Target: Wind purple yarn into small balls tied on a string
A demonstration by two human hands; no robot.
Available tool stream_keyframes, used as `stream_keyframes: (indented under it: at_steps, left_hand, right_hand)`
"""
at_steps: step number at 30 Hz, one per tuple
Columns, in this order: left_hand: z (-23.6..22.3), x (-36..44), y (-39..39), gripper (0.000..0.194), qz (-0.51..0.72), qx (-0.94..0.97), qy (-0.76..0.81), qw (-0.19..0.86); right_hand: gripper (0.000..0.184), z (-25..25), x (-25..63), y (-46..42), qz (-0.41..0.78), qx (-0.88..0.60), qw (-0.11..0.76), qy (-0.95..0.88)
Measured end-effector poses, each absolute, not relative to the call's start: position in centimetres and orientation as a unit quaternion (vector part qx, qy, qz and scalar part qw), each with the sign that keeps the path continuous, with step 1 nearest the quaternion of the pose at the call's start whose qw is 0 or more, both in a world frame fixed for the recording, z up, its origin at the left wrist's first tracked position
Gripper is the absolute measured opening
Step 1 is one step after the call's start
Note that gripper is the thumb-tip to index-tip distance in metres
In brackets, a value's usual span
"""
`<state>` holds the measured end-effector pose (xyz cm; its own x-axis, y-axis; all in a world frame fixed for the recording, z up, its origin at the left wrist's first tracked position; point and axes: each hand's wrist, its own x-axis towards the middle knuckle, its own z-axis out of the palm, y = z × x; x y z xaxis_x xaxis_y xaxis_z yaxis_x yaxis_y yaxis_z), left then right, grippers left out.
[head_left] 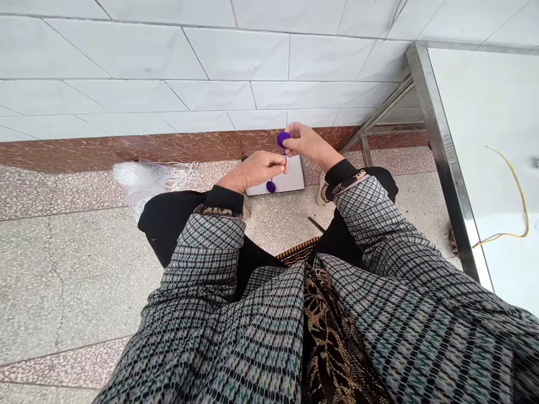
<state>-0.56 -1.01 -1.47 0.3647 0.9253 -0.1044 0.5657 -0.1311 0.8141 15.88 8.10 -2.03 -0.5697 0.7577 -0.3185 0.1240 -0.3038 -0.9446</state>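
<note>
Between the finger and thumb of my right hand (304, 141) is a small purple yarn ball (282, 138). A short purple strand (285, 159) runs down from it to my left hand (263, 167), whose fingers are pinched on the strand. Just below my left fingers is a second purple piece (270, 186), round and small, with a bit of strand curving up toward that hand. I cannot tell whether this piece hangs or rests on the white board (290, 178) behind it. That dark-edged board lies on the floor beneath both hands.
Clear plastic packaging with white cords (151, 178) lies on the floor to the left, by my knee. A metal-framed white table (497, 168) stands at the right, with a yellow cord (520, 196) on top. The tiled wall (248, 56) rises ahead. A woven seat edge (298, 251) shows between my legs.
</note>
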Motion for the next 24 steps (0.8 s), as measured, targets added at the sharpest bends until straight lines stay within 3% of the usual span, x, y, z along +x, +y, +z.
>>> stream_keyframes:
  at_steps: [4,6,8,12,18,21,24]
  left_hand:
    - [-0.6,-1.3,-1.1,0.018,0.294,0.683,0.570,0.351]
    - [-0.3,-1.6,-1.1,0.017,0.309,0.666,0.590,0.336]
    - [-0.2,-2.0,-1.0,0.016,0.313,0.648,0.613,0.327]
    - [-0.5,-2.2,-0.7,0.017,0.320,0.614,0.657,0.298]
    - [0.1,-1.1,-1.5,0.019,0.247,0.686,0.598,0.333]
    - [1.6,-0.9,-2.1,0.022,0.209,0.720,0.571,0.334]
    - [3.6,-1.4,-2.1,0.022,0.228,0.719,0.584,0.301]
  right_hand:
    - [0.029,-1.8,16.5,7.5,0.694,-0.346,0.051,-0.630]
    - [0.030,-1.2,16.7,7.2,0.719,-0.293,0.014,-0.629]
    - [0.029,-0.6,16.8,7.1,0.753,-0.262,0.034,-0.603]
    - [0.028,0.4,16.3,7.2,0.804,-0.261,0.167,-0.507]
    - [0.008,1.7,14.6,7.3,0.804,-0.286,0.330,-0.404]
    - [0.015,1.2,13.7,7.7,0.754,-0.357,0.301,-0.462]
    - [0.023,0.5,13.6,8.0,0.719,-0.376,0.205,-0.547]
